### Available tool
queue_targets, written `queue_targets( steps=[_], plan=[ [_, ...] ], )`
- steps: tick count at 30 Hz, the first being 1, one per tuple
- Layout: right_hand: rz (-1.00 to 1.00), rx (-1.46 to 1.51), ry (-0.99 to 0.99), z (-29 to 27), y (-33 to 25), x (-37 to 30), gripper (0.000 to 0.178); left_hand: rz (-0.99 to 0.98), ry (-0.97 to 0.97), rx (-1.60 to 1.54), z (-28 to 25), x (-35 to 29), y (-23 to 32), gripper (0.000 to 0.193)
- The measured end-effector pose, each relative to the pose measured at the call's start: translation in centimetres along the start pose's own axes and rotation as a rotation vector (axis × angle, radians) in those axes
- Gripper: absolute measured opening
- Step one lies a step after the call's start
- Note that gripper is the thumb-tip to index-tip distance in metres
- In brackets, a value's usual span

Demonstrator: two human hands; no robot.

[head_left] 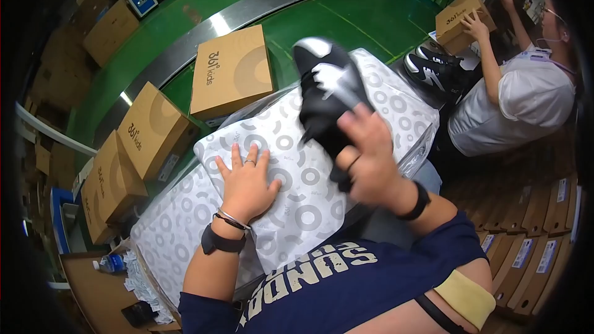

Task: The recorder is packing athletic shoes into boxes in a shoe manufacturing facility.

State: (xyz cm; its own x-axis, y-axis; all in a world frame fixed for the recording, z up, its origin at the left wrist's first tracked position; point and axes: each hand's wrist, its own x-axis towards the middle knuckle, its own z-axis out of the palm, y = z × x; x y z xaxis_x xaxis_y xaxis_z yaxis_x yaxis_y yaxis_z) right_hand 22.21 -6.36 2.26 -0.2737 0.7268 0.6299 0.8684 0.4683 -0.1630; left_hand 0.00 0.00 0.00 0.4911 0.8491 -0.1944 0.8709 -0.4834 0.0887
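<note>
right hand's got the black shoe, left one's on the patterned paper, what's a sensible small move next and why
Lowering the black shoe onto the patterned paper seems sensible: the right hand grips it over the paper, and the left hand rests there with fingers spread, which could help steady it.

Dark lettering runs across the big, flat tan cardboard box (241, 65) ahead of me, and the same mark turns up on two tan cardboard boxes (158, 124) to my left, then again on the brown cardboard carton (461, 12) under a co-worker's hand (476, 26)! Bold cream capitals span my navy fabric shirt (402, 272), tiny grey print dots my white ring-patterned paper sheet (300, 176), and white-and-blue labels (523, 253) mark the stacked brown shoeboxes (535, 213) at right.
</note>
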Motion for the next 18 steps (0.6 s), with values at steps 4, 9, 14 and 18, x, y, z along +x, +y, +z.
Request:
queue_targets(
  steps=[4,9,14,18],
  plan=[
    [-0.459,0.011,-0.535,1.3,-3.7,-2.2,0.019,-0.012,0.121,-0.032,0.7,-0.6,-0.6,0.057],
    [0.216,0.320,-0.165,0.6,2.9,-1.2,0.011,-0.009,0.122,-0.096,0.6,-0.4,-0.8,0.055],
    [0.580,-0.492,-0.604,2.3,13.3,-2.4,0.028,-0.011,0.130,-0.100,0.0,-0.6,-0.5,0.052],
    [0.664,-0.546,-0.425,4.0,18.4,-5.6,0.031,0.013,0.157,-0.129,0.3,-0.5,-0.5,0.052]
  ],
)
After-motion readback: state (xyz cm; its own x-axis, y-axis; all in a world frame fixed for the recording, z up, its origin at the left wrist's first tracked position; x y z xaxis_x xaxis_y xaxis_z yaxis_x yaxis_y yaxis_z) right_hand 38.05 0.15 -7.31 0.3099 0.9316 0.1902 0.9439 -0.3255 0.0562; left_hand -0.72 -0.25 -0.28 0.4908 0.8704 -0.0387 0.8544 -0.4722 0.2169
